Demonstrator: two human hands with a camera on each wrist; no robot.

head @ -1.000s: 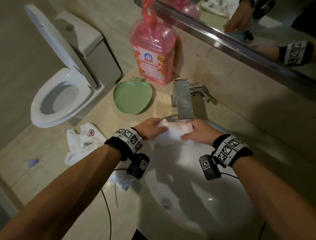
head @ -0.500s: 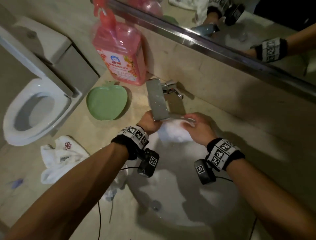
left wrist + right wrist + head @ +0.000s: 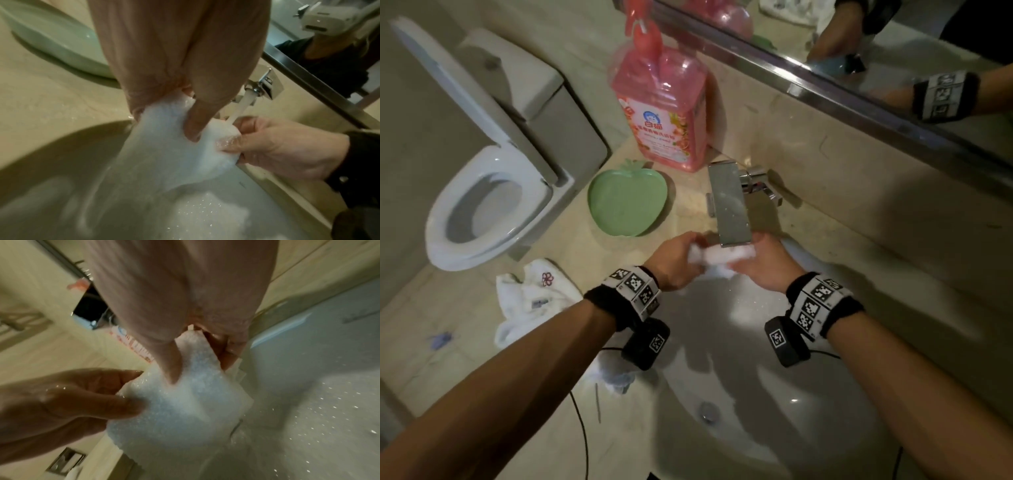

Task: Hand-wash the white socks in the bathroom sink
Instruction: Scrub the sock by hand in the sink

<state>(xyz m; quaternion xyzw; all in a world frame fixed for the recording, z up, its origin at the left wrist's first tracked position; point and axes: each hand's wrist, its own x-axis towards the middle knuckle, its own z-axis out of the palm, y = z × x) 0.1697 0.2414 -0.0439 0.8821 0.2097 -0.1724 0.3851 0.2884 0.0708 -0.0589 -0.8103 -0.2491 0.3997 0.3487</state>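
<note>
Step in hand, as judged: rinsing and rubbing. One white sock point(image 3: 717, 256) is held under the tap point(image 3: 730, 209), above the back of the sink point(image 3: 750, 377). A thin stream of water point(image 3: 242, 106) is seen running from the spout onto the cloth in the left wrist view.

Left hand point(image 3: 677, 262): the grip is closed on the left end of the sock, thumb pressed on top and fingers curled beneath (seen plainly in the left wrist view).

Right hand point(image 3: 758, 265): the grip is closed likewise on the right end; the cloth is pinched between thumb and curled fingers point(image 3: 228, 350). The sock is stretched short between the two hands, wet and glistening, its lower part hanging toward the basin.

A second white sock point(image 3: 530, 298) lies on the desk point(image 3: 558, 246) left of the sink, apparently not yet washed. A pink soap bottle point(image 3: 664, 109) and a green dish point(image 3: 628, 202) stand behind it, well apart from the hands.

Next move, as judged: the cloth would need to be worked against itself by short opposed strokes, both holds being kept firm, since wet fabric slips easily. Whether soap has been applied cannot be told.
</note>
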